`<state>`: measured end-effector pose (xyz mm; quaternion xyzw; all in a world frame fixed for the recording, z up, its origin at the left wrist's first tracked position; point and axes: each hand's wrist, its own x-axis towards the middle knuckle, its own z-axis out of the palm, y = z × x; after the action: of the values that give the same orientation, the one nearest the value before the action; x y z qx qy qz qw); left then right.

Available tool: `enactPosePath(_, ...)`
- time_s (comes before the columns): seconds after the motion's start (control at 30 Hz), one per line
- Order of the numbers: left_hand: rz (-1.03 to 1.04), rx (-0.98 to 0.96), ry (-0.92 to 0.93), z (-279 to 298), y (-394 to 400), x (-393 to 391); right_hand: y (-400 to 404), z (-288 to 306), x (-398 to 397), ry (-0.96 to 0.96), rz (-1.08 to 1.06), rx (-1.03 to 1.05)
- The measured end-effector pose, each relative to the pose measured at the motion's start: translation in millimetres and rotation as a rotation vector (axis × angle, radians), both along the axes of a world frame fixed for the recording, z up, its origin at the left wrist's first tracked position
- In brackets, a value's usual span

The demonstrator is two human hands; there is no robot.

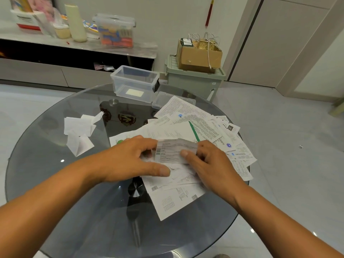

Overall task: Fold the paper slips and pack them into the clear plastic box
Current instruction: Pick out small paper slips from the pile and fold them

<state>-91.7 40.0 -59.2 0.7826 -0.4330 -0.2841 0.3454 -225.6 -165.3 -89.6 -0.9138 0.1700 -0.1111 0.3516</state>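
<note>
A person is folding a slip [175, 152] over the pile [195, 127] of loose slips on the round glass tabletop [55, 183]. The left hand [128, 159] is pinching the slip's left edge, fingers curled over it near the barcode, thumb stretched flat along the papers below. The right hand [208, 162] is gripping the right end, its thumb pressing on the printed face. The slip is lying with its long axis running left to right between the two hands, directly in front of the person, its top edge arching up slightly.

The box [135, 83] is standing open at the far edge of the tabletop, beyond the slip and a little to the left, with one pale piece on its floor; its lid [163, 99] is lying just beside it, partly under the pile. Three folded slips [80, 131] are resting well to the left, apart from the pile.

The fold looks only partly made. Since the box lies up and leftward from the hands, the left hand seems nearer for carrying the slip there once it is creased; most of the pile is not yet folded.
</note>
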Motion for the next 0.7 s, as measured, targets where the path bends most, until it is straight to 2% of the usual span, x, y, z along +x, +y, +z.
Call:
enactPosePath(0.17, 0.25, -0.096, 0.003, -22, -15, -6, 1, 3, 1, 0.049, -0.173, 0.115)
enactPosePath(0.27, 0.33, -0.029, -0.111, -26, -20, -11, 3, 5, 2, 0.119, -0.239, 0.075)
enactPosePath(0.4, 0.33, 0.06, -0.263, -26, -24, -15, 5, 11, 5, 0.167, -0.246, 0.08)
enactPosePath(0.53, 0.319, 0.076, -0.281, -27, -25, -11, 13, 7, 5, 0.063, -0.222, 0.156)
enactPosePath(0.6, 0.317, 0.03, -0.257, -24, -25, -13, 17, 4, 4, -0.039, -0.21, 0.11)
enactPosePath(0.7, 0.383, -0.141, -0.248, -20, -25, -16, 19, 4, 1, -0.211, -0.169, -0.022)
